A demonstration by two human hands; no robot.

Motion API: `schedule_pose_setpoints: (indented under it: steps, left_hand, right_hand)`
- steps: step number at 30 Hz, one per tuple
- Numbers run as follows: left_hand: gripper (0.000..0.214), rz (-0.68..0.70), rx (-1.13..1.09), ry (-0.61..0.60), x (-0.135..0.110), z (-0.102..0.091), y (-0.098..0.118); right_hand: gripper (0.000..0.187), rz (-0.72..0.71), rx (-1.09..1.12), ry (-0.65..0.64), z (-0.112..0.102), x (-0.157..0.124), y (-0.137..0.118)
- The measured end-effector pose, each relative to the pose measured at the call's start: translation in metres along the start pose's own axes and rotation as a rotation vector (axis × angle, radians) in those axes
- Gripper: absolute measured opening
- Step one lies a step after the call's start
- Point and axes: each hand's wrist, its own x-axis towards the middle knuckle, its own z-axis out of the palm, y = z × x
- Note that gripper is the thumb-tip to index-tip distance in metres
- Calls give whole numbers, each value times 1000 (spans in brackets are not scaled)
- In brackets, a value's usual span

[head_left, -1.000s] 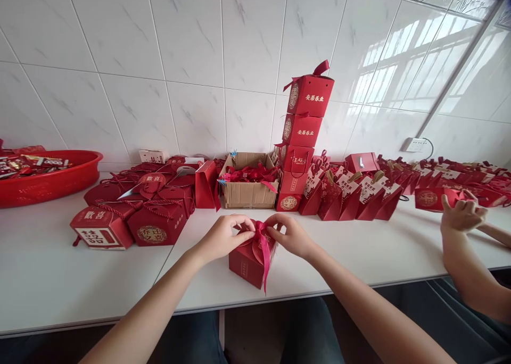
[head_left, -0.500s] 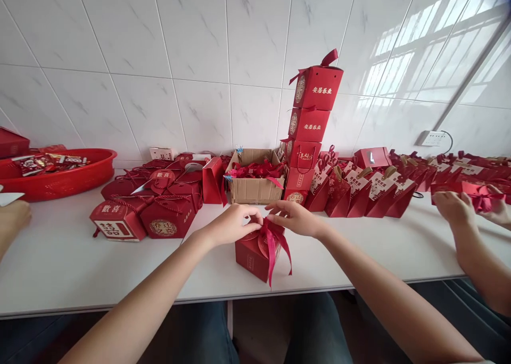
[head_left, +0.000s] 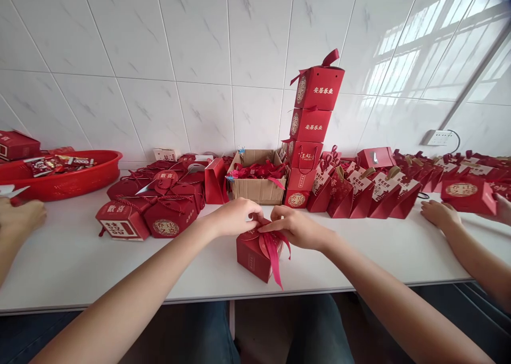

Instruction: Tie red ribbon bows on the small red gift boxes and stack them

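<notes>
A small red gift box (head_left: 252,260) with a round tag stands on the table in front of me. A pinkish-red ribbon (head_left: 274,260) is gathered on its top, with long tails hanging down the front and right side. My left hand (head_left: 239,216) is closed at the left of the knot, thumb and fingers pinching the ribbon. From the other side my right hand (head_left: 298,228) is closed on the ribbon, its index finger reaching across the knot. The fingers partly cover the knot.
Behind the box stands an open cardboard box (head_left: 257,191) of ribbons, beside a tall stack of red boxes (head_left: 306,124). Red gift boxes (head_left: 165,220) crowd the left; a red basin (head_left: 80,180) holds packaged sweets. Co-workers' hands (head_left: 441,215) show at both sides.
Both hands have come down closer to the box top, and the right index finger now presses across the knot. At the right, a co-worker's box has turned to show its gold emblem.
</notes>
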Motion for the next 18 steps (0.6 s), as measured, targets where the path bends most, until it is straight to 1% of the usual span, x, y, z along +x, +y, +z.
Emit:
schedule_pose_setpoints:
  steps: [2,5,9,14,18]
  left_hand:
    - [16,-23,-1,-12,0,-2,0]
    - [13,-49,-94,-29,-1,-2,-3]
    - [9,-26,-202,-13,-3,5,-9]
    - [7,-9,-136,-45,-9,9,-14]
    - [8,8,-134,-67,-9,12,-16]
  right_hand:
    - [41,3,-9,-18,1,-2,0]
    - [43,12,26,-21,2,-4,0]
    - [43,11,100,5,5,-5,1]
    - [44,-9,124,43,8,-6,3]
    - [41,-1,146,56,9,-7,4]
